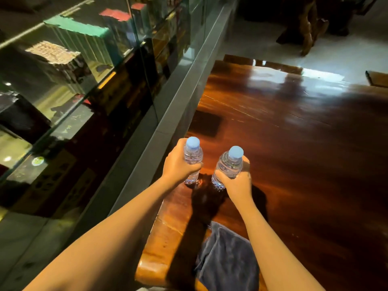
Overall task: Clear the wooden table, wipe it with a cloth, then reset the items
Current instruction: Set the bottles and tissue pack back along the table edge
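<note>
Two small clear water bottles with pale blue caps stand upright side by side on the glossy wooden table [304, 156], near its left edge. My left hand [178, 164] is wrapped around the left bottle [193, 153]. My right hand [237, 183] grips the right bottle [231, 162] around its lower body. Both bottle bases are touching or just above the tabletop. A crumpled dark blue cloth [226, 259] lies on the table's near edge, between my forearms.
A glass display cabinet [84, 80] with boxes inside runs along the left, its grey metal frame [178, 97] right beside the table edge. Wooden furniture legs [308, 28] stand on the pale floor at the far end.
</note>
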Motion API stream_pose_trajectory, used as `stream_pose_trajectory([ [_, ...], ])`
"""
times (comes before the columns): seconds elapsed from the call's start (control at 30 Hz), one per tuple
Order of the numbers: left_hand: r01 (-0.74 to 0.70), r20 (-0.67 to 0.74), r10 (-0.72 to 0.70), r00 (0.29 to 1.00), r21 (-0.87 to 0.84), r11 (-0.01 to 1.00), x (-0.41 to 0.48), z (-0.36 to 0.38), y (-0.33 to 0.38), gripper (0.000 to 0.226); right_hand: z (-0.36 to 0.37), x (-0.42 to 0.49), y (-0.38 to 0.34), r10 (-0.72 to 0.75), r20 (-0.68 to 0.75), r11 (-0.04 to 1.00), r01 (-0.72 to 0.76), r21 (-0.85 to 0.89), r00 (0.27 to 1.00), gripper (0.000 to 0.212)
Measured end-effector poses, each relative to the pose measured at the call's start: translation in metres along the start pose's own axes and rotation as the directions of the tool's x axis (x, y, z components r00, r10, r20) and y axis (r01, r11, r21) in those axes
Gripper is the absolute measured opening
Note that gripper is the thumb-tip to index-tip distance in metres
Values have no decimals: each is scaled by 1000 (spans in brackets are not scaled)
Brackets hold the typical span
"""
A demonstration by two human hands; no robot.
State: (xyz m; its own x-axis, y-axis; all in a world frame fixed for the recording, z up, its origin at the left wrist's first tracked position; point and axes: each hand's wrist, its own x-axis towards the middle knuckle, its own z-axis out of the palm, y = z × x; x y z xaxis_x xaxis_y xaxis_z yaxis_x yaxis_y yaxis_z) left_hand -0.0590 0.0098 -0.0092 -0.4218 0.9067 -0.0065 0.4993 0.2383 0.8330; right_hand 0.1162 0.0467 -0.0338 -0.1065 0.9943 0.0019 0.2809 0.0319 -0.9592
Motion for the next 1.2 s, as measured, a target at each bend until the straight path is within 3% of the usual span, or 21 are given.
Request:
stream_pose_trajectory([
  [0.3,-17,60,20,998,-40,999,10,7,-10,62,0,0,21,66,76,996,-60,-72,995,68],
  [0.63,-40,147,47,988,-56,998,18,7,-3,62,-4,-2,25,44,130,996,-33,-87,991,78],
  [0.9,-12,133,17,991,-39,999,-3,9,-17,91,-26,-14,34,158,195,977,-126,-170,968,96],
  [0.97,94,39,-96,995,45,995,-21,11,-22,85,-40,-19,40,180,220,968,-134,-211,959,99],
  [1.07,270,-89,-261,961,112,956,-60,24,-20,50,-65,-23,47,201,252,945,-120,-305,947,96],
  [1.13,289,-26,-289,957,168,942,-84,41,-12,32,-86,-25,51,233,285,917,-113,-382,930,92],
  [1.2,257,100,-286,953,231,938,-98,65,3,28,-113,-25,56,293,325,888,-130,-441,899,88],
])
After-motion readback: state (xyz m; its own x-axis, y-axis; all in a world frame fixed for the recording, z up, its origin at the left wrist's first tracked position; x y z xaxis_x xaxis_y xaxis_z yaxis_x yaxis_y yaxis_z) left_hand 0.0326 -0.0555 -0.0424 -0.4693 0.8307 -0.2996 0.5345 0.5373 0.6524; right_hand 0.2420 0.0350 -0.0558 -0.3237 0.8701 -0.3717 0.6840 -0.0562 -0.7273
